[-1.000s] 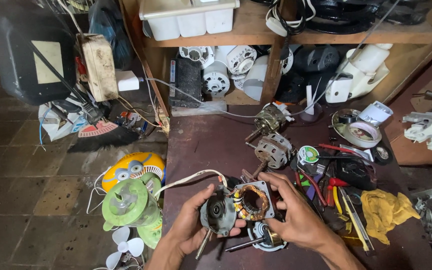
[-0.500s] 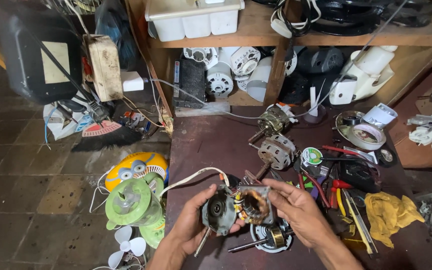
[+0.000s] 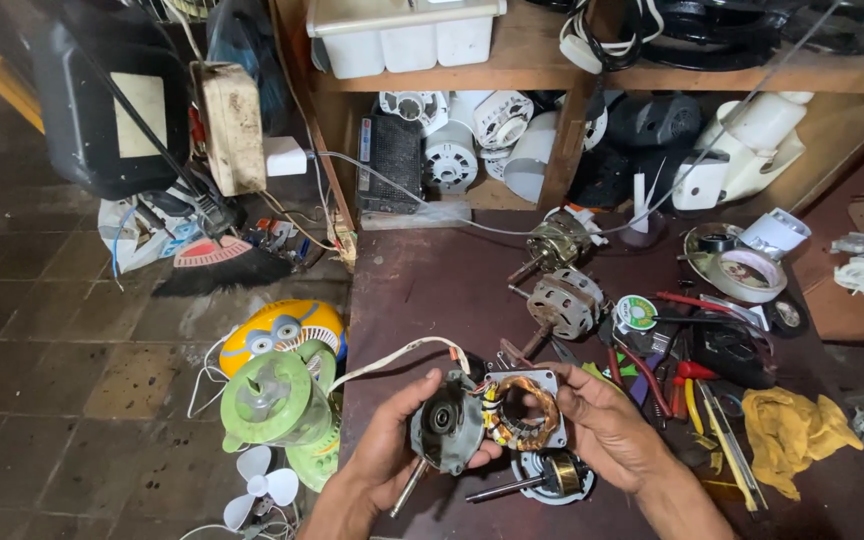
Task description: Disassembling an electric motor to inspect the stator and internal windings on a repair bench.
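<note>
My left hand (image 3: 384, 448) grips a grey metal motor end cover (image 3: 445, 430) with a round bearing in its middle and a shaft poking down. My right hand (image 3: 604, 425) holds a square stator (image 3: 522, 410) with copper windings, tilted against that cover. A white cable (image 3: 392, 355) runs from the motor up and left. Just below my hands, on the dark brown workbench (image 3: 432, 290), lies a rotor with its shaft (image 3: 537, 482).
Two other fan motors (image 3: 560, 298) lie further back on the bench. Red-handled tools (image 3: 677, 375), a solder reel (image 3: 636, 312) and a yellow rag (image 3: 794, 430) sit to the right. Green fan parts (image 3: 270, 400) stand on the floor left. Shelves with fan housings (image 3: 472, 140) are behind.
The stator in my right hand has tilted and drawn closer against the end cover. The view has shifted slightly; both hands stay low over the bench.
</note>
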